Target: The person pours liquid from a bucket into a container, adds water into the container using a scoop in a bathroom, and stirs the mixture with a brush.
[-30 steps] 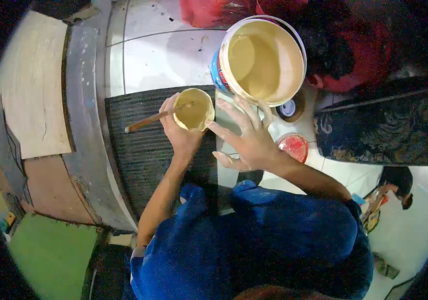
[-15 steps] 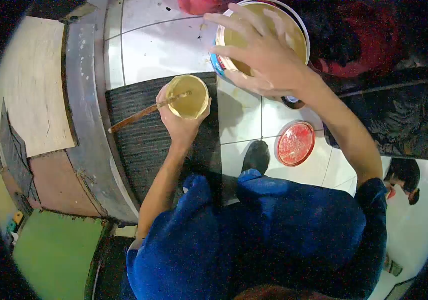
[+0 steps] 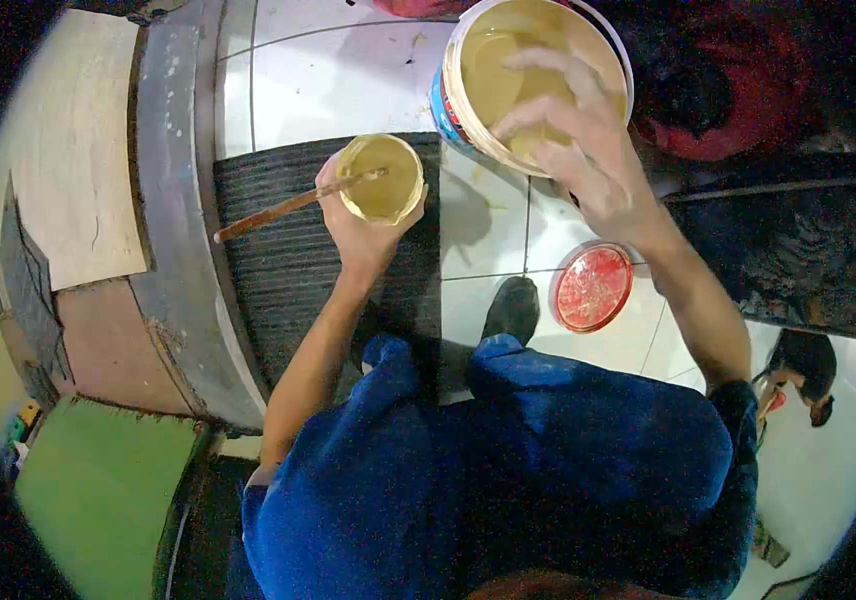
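Observation:
My left hand (image 3: pixel 368 240) is wrapped round a small tub (image 3: pixel 351 205) of yellowish-beige liquid, held above a dark ribbed mat. A brown stick (image 3: pixel 273 212) leans out over the tub's left side, its other end inside the tub. At the upper right stands a white bucket (image 3: pixel 453 88) with a blue and red label, containing similar beige liquid. Over the bucket's near right part is my right hand (image 3: pixel 588 150), open, fingers spread and a little blurred, with nothing seen in it. Whether it touches the rim, I cannot tell.
A red round lid (image 3: pixel 594 288) lies on the white tiled floor (image 3: pixel 488 235) near my shoe (image 3: pixel 513 308). The dark mat (image 3: pixel 268 275) lies beneath my left arm. Boards (image 3: pixel 88 150) and a green panel (image 3: pixel 108 480) are at left. Another person (image 3: pixel 806 370) is at far right.
My right hand has drawn back from the middle of the bucket towards its near right side, fingers still spread. The left hand keeps hold of the tub, slightly higher in view.

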`<act>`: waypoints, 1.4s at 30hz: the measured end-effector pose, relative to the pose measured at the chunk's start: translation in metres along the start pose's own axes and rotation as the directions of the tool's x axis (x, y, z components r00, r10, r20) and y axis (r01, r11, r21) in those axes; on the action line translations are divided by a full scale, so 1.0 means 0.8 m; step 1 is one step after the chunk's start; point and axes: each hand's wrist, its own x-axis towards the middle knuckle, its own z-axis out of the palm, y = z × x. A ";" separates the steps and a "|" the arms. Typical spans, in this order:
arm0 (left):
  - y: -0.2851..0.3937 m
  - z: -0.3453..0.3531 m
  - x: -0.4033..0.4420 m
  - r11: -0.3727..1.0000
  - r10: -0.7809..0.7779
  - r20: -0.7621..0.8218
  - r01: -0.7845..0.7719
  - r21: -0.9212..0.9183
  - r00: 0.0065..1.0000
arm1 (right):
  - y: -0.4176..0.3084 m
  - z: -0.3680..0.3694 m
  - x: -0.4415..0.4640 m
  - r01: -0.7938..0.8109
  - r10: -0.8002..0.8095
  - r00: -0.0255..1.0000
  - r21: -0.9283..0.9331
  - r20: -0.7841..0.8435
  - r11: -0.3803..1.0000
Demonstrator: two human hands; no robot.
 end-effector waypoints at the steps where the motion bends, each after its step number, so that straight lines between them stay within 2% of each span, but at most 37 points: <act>1: 0.003 0.000 0.001 1.000 -0.018 0.003 0.018 0.023 1.000 | 0.004 0.005 0.010 0.032 -0.032 0.999 -0.021 0.014 0.999; 2: 0.005 0.000 0.002 0.998 -0.035 0.004 0.034 0.044 0.999 | 0.007 0.012 0.020 0.064 -0.063 0.998 -0.044 0.028 0.997; 3: 0.003 0.001 0.001 0.998 -0.052 0.006 0.052 -0.023 0.999 | 0.009 0.017 0.026 0.097 -0.094 0.995 -0.068 0.045 0.993; 4: 0.001 0.003 -0.001 0.993 -0.071 0.008 0.071 -0.092 0.997 | 0.009 0.021 0.028 0.128 -0.118 0.990 -0.155 0.076 0.980; 6: -0.002 0.003 -0.002 0.993 -0.053 0.001 0.053 -0.106 0.999 | 0.011 0.029 0.028 0.201 -0.159 0.975 -0.319 0.153 0.926; 8: -0.002 -0.001 0.000 1.000 0.019 -0.019 -0.019 0.001 1.000 | 0.015 0.030 0.021 0.179 -0.102 0.965 -0.326 0.240 0.928; 11: 0.004 -0.003 0.004 0.999 0.024 0.017 -0.024 0.044 1.000 | 0.016 0.020 0.012 0.186 -0.067 0.946 -0.364 0.316 0.913; 12: 0.008 -0.002 0.006 0.997 0.068 -0.003 -0.068 0.040 0.998 | 0.014 0.017 0.010 0.195 -0.065 0.942 -0.381 0.328 0.904; 15: 0.005 0.000 0.006 0.998 0.063 0.016 -0.064 0.014 0.998 | 0.011 0.013 0.000 0.209 -0.053 0.925 -0.387 0.377 0.898; 18: 0.009 -0.004 0.004 0.999 0.041 0.019 -0.042 0.032 0.999 | 0.007 0.011 -0.001 0.262 -0.013 0.865 -0.428 0.502 0.865; 21: 0.014 -0.004 0.005 0.999 0.039 0.004 -0.039 0.034 0.999 | 0.015 0.019 -0.019 0.351 -0.121 0.857 -0.394 0.502 0.849; 23: 0.011 -0.003 0.005 1.000 0.028 0.003 -0.028 0.007 1.000 | 0.003 0.020 -0.033 0.217 -0.014 0.858 -0.338 0.514 0.916; 25: 0.004 -0.002 0.004 0.999 0.011 0.013 -0.011 -0.033 1.000 | -0.010 0.026 -0.059 0.176 -0.025 0.888 -0.289 0.459 0.941; 27: 0.005 -0.008 0.004 0.999 0.027 0.045 -0.029 0.038 0.999 | -0.015 0.049 -0.104 0.229 -0.146 0.938 -0.249 0.314 0.941; 28: 0.005 -0.009 0.006 0.996 0.039 0.062 -0.043 0.072 0.997 | -0.015 0.063 -0.113 0.036 0.004 0.948 -0.120 0.317 0.992; 29: 0.004 -0.009 0.008 0.997 0.046 0.048 -0.049 0.063 0.998 | -0.017 0.082 -0.116 -0.163 0.150 0.929 0.011 0.339 0.987; 30: 0.003 -0.008 0.006 0.997 0.048 0.037 -0.050 0.055 0.998 | -0.019 0.099 -0.118 -0.361 0.287 0.878 0.139 0.383 0.922; 33: 0.008 -0.007 0.008 0.997 0.037 0.034 -0.039 0.062 0.999 | 0.004 0.137 -0.106 -0.244 0.239 0.969 0.101 0.054 0.965; 34: 0.011 -0.008 0.009 0.997 0.028 0.038 -0.031 0.069 0.999 | 0.006 0.140 -0.094 -0.330 0.334 0.941 0.071 -0.053 0.941; 37: 0.010 -0.008 0.007 0.994 -0.006 0.064 0.000 0.107 0.998 | 0.022 0.135 -0.087 -0.388 0.423 0.892 0.213 -0.157 0.897; 38: 0.009 -0.010 0.006 0.994 -0.017 0.072 0.009 0.106 0.997 | 0.021 0.138 -0.084 -0.361 0.416 0.888 0.260 -0.197 0.895; 41: 0.005 -0.013 0.005 0.997 -0.042 0.084 0.036 0.073 0.996 | 0.028 0.153 -0.083 -0.371 0.419 0.875 0.219 -0.243 0.902; 42: 0.004 -0.011 0.004 0.998 -0.049 0.077 0.046 0.044 0.996 | 0.033 0.151 -0.082 -0.333 0.363 0.883 0.146 -0.299 0.931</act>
